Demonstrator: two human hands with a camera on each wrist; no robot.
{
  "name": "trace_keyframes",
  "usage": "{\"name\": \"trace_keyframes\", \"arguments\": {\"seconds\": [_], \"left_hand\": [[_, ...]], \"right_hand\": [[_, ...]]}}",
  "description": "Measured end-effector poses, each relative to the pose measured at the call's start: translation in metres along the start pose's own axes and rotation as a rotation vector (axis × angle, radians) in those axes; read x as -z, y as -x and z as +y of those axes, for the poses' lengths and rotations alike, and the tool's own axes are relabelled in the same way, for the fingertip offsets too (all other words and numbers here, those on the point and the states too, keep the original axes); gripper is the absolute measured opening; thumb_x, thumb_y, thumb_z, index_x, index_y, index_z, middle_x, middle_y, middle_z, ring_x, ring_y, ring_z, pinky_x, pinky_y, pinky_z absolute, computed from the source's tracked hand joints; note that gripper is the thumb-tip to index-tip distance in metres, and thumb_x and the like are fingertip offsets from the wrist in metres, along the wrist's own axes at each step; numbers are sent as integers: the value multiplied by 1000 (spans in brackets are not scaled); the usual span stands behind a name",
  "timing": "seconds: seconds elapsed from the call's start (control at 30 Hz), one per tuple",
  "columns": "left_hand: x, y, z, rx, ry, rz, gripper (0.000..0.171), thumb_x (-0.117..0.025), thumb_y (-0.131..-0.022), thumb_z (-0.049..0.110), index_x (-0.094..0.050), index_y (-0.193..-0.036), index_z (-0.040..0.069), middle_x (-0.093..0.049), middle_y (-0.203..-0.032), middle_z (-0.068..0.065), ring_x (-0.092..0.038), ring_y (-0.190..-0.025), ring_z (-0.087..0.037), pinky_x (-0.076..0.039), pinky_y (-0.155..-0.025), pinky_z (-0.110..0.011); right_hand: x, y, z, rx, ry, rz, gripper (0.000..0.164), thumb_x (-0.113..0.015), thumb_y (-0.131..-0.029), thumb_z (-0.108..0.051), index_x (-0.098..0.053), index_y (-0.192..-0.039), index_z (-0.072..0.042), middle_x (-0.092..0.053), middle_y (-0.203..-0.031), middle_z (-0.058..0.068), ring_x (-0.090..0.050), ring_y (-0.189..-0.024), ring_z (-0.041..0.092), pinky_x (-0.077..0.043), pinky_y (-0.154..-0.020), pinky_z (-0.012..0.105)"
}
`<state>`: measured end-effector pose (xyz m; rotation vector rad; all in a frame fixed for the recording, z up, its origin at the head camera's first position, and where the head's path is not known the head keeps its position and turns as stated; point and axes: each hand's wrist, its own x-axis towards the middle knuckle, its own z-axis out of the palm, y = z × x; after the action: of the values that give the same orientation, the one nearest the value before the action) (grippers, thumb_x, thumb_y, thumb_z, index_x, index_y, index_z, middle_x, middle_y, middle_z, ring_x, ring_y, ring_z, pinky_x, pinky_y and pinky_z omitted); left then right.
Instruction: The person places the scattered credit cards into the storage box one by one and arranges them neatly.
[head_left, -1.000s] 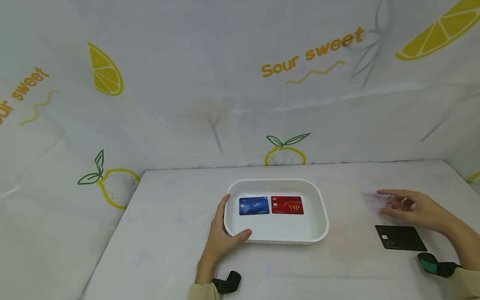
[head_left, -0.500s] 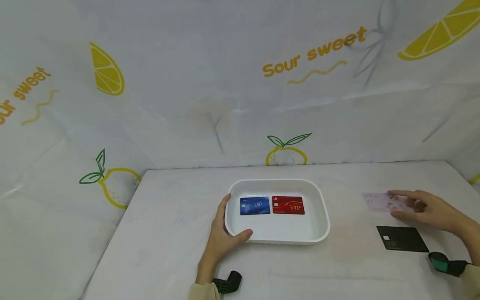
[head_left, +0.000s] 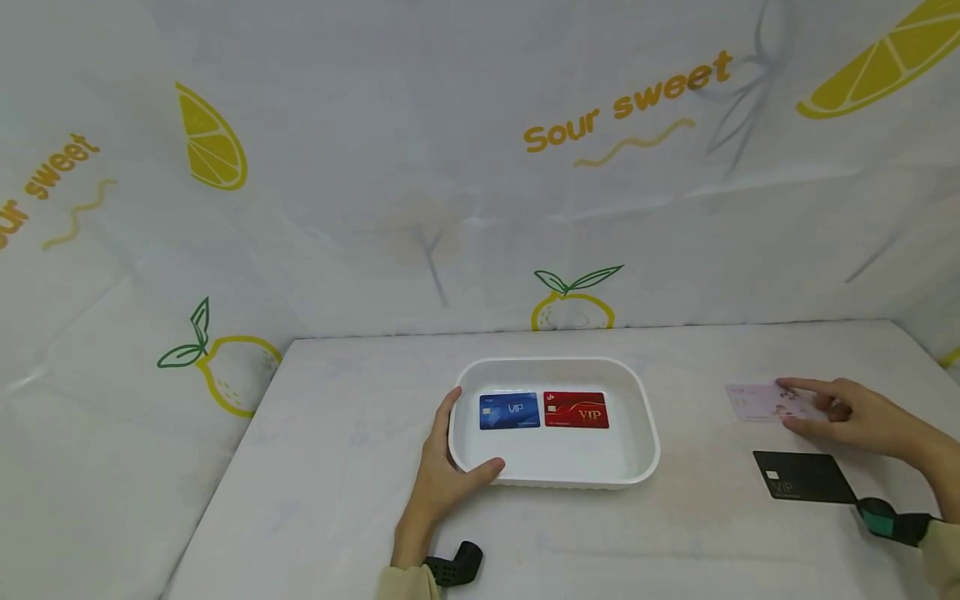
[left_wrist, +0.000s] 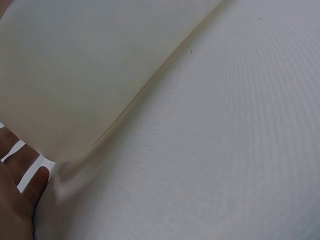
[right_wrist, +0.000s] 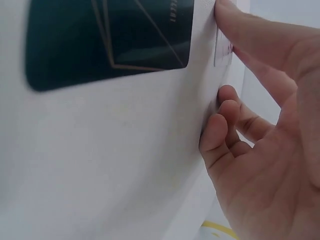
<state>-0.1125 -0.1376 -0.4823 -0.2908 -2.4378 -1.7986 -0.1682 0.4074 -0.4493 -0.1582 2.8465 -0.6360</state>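
In the head view, a white plastic tray lies on the table with a blue VIP card and a red VIP card side by side inside. My left hand holds its near left corner, thumb on the front rim and fingers along the left side. To the right, my right hand pinches a pale pink card by its long edges between thumb and index finger. The other fingers curl in, as the right wrist view shows. The pink card's right end is hidden under this hand.
A black VIP card lies flat in front of the pink card, its near right corner by the black wrist device on my right arm. Behind the white table stands a lemon-printed backdrop.
My right hand has slid right along the pink card toward its right end, uncovering more of the print, then stayed nearly still. My left hand keeps its place on the tray.
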Motion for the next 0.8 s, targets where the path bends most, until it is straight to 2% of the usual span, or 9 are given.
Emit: {"name": "trace_keyframes", "arguments": {"seconds": [0.07, 0.1, 0.27, 0.4, 0.5, 0.63, 0.8], "left_hand": [[0, 0, 0, 2, -3, 1, 110, -87, -72, 29, -25, -162, 15, -47, -156, -13, -55, -129, -29, -49, -104, -47], [0, 0, 0, 2, -5, 1, 110, -87, -72, 29, -25, -162, 15, -47, -156, -13, -55, -129, -29, -49, -104, -47], [0, 0, 0, 13, -1, 2, 110, -87, -72, 29, -25, -162, 16, -47, -157, -12, -54, -130, -28, -48, -105, -46], [0, -1, 0, 25, 0, 5, 110, -88, -71, 30, -26, -162, 17, -47, -157, -11, -54, -130, -25, -48, -106, -44], [0, -1, 0, 29, -5, 7, 111, -88, -71, 30, -27, -162, 17, -46, -158, -10, -54, -131, -24, -48, -107, -42], [0, 0, 1, 30, 1, 2, 111, -88, -71, 30, -26, -162, 17, -46, -159, -10, -54, -131, -24, -48, -106, -40], [0, 0, 1, 34, 0, 2, 110, -88, -71, 29, -27, -162, 18, -47, -158, -10, -55, -130, -24, -49, -105, -38]], "right_hand": [[0, -1, -1, -1, 8, -5, 68, -72, -94, -41, -45, -155, -28, -48, -107, 26, -45, -88, 26, -36, -67, 34], [0, -1, -1, 2, 9, -8, 70, -72, -94, -40, -46, -154, -16, -48, -107, 26, -45, -88, 26, -35, -67, 35], [1, -5, -2, 26, 23, -18, 68, -73, -94, -36, -44, -145, -1, -44, -100, 22, -42, -84, 25, -33, -66, 36], [-1, -8, -2, 65, 28, -16, 65, -75, -93, -29, -41, -137, 4, -40, -96, 17, -38, -79, 19, -30, -65, 32], [-1, -9, -2, 68, 27, -23, 62, -75, -92, -27, -41, -134, 4, -41, -97, 20, -39, -80, 20, -31, -65, 32], [2, -10, -2, 56, 7, -38, 62, -76, -92, -25, -39, -132, 5, -46, -104, 34, -47, -85, 30, -43, -69, 39], [0, -9, -5, 62, -11, -26, 65, -79, -89, -21, -34, -130, 3, -52, -105, 32, -52, -84, 29, -47, -70, 40]]}}
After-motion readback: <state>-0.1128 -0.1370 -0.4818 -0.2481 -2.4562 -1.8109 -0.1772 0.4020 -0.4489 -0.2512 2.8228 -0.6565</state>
